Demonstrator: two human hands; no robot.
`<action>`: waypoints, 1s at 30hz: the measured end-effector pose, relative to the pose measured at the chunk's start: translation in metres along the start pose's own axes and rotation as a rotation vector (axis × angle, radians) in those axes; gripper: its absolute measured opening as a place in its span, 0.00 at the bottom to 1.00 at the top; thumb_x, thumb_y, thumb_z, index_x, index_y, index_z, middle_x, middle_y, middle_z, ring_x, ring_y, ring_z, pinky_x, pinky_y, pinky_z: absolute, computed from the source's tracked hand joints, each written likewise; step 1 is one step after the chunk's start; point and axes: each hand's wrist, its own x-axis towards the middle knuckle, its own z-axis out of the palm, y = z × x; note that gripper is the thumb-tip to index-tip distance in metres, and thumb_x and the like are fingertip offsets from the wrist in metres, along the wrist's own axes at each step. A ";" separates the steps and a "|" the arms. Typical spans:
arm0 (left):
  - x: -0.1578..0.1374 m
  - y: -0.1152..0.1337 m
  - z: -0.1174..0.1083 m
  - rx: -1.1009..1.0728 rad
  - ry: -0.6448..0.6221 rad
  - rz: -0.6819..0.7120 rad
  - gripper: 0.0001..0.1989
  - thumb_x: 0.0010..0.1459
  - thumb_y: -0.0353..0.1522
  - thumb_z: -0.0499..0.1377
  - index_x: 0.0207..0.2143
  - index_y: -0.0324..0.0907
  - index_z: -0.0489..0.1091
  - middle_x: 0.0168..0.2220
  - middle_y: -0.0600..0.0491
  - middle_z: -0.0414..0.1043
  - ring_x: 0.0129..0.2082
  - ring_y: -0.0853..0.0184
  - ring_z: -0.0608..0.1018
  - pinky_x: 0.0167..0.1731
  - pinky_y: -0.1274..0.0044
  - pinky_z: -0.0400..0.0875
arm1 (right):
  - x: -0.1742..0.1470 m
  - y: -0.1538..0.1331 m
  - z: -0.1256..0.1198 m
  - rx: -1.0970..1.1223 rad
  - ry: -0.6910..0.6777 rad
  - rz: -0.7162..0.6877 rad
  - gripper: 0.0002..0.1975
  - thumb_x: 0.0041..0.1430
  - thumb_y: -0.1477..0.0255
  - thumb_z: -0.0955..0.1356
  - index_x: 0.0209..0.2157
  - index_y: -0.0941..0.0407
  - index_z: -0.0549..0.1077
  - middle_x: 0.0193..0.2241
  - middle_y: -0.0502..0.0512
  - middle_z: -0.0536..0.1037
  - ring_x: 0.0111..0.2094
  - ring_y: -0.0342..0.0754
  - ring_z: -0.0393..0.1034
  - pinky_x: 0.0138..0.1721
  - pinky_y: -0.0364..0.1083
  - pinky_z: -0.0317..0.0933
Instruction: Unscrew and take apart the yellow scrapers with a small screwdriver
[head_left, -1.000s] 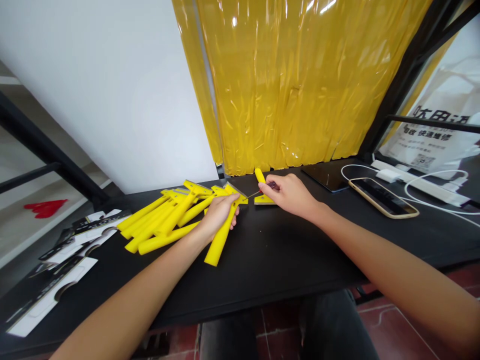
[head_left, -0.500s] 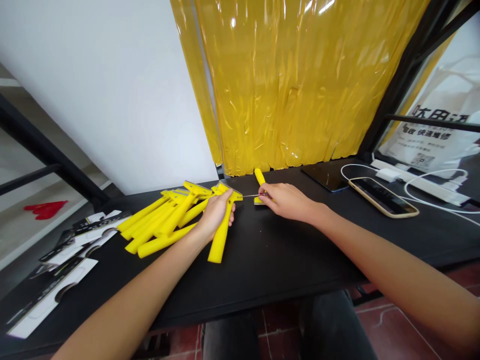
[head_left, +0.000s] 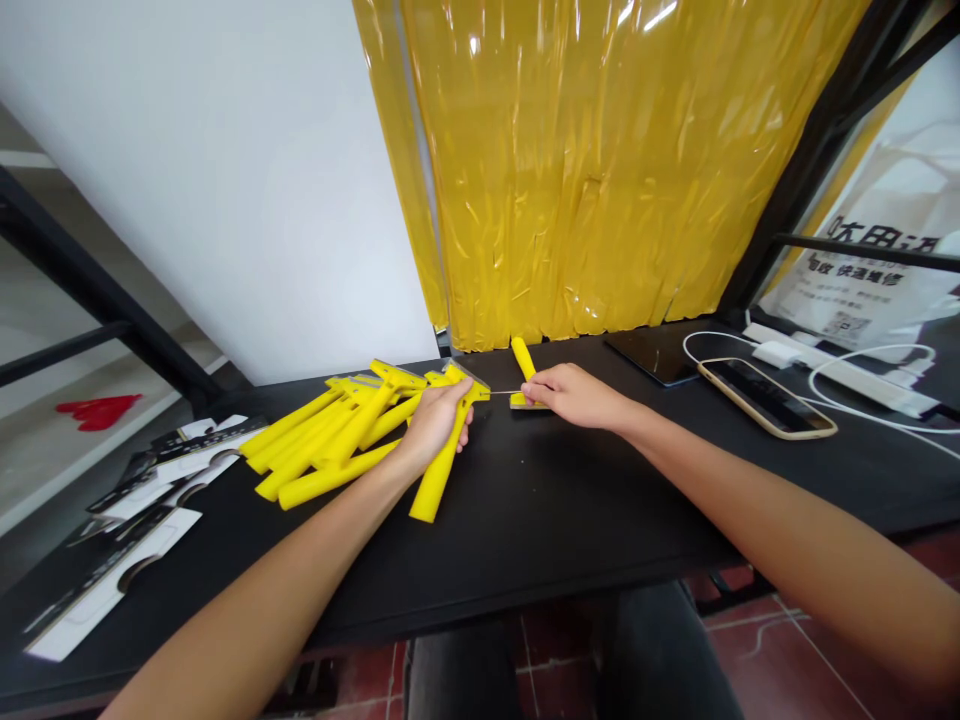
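Observation:
My left hand [head_left: 439,418] is closed round the neck of a yellow scraper [head_left: 436,482], its handle slanting down towards me and its wide head [head_left: 469,377] at the top. From the pinched fingers of my right hand [head_left: 576,394] a thin metal rod [head_left: 507,392] runs left to the side of that head. Whether its tip sits inside the head is too small to tell, and my fingers hide its other end. Just behind my right fingers lies another yellow scraper [head_left: 523,357], head towards me. A pile of several yellow scrapers [head_left: 311,440] rests left of my left hand.
Black-and-white cardboard sleeves [head_left: 112,590] lie at the left of the black table [head_left: 570,530]. To the right are a phone [head_left: 765,397], a dark tablet [head_left: 651,357], a white power strip [head_left: 862,375] and cables. A yellow plastic curtain [head_left: 592,200] hangs behind.
The held scraper has tilted slightly, its handle end shifting left. My right fingers have moved a little, staying on the rod. The view has shifted slightly.

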 end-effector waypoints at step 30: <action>-0.009 0.025 -0.010 -0.206 -0.039 -0.129 0.10 0.60 0.38 0.60 0.32 0.39 0.70 0.16 0.53 0.68 0.14 0.69 0.69 0.15 0.78 0.64 | 0.008 0.026 0.012 -0.050 0.075 -0.155 0.16 0.74 0.63 0.54 0.41 0.54 0.69 0.45 0.58 0.79 0.48 0.50 0.73 0.50 0.49 0.62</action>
